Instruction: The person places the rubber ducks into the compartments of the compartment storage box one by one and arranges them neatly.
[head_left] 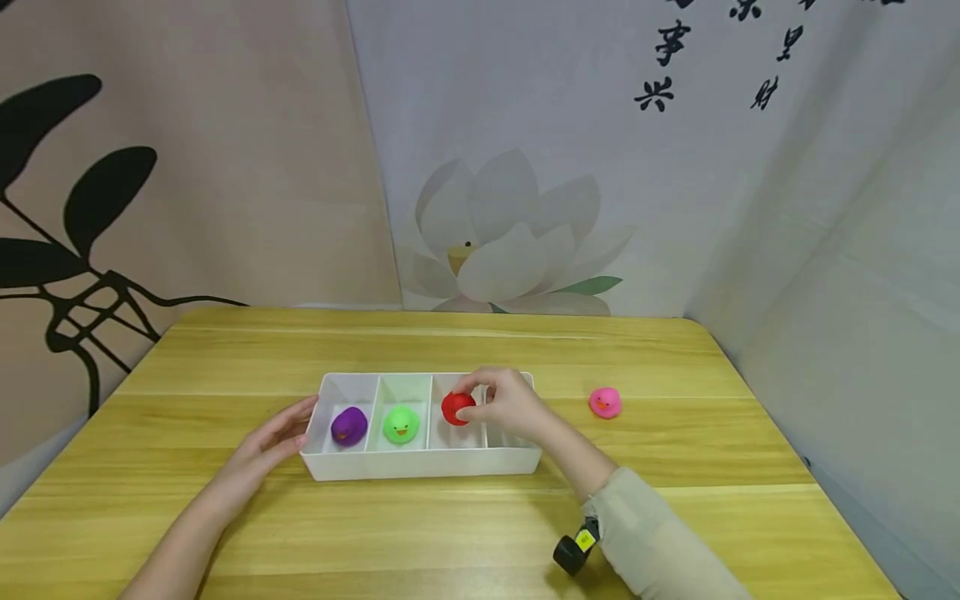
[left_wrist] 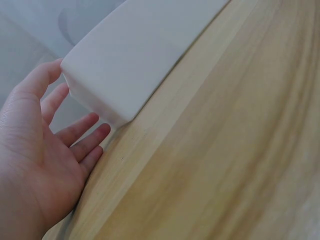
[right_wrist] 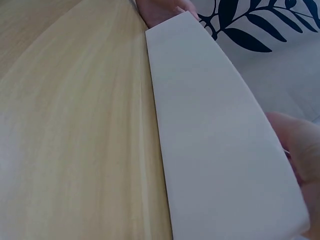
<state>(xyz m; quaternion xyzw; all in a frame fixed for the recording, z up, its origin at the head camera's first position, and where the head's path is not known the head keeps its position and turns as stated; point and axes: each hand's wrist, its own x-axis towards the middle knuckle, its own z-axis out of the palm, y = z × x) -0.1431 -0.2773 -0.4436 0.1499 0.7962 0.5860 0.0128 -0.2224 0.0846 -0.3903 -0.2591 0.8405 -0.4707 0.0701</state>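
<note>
A white divided box (head_left: 375, 467) stands on the table, its compartments in a row. My right hand (head_left: 512, 404) pinches a red toy duck (head_left: 456, 408) between thumb and fingers, at the third compartment from the left. Purple (head_left: 349, 426) and green toy ducks (head_left: 401, 424) sit in the first and second compartments. The rightmost compartment is partly hidden behind my right hand and wrist. At the box's left end is my left hand (head_left: 272, 437), fingers loosely extended. In the left wrist view, the thumb of that hand (left_wrist: 42, 155) touches the box corner.
A pink toy duck (head_left: 604, 402) lies on the wooden table (head_left: 375, 533), to the right of the box. Behind the table hangs a printed cloth (head_left: 525, 100) with a lotus and black characters. A black wrist camera (head_left: 576, 547) is strapped at my right sleeve.
</note>
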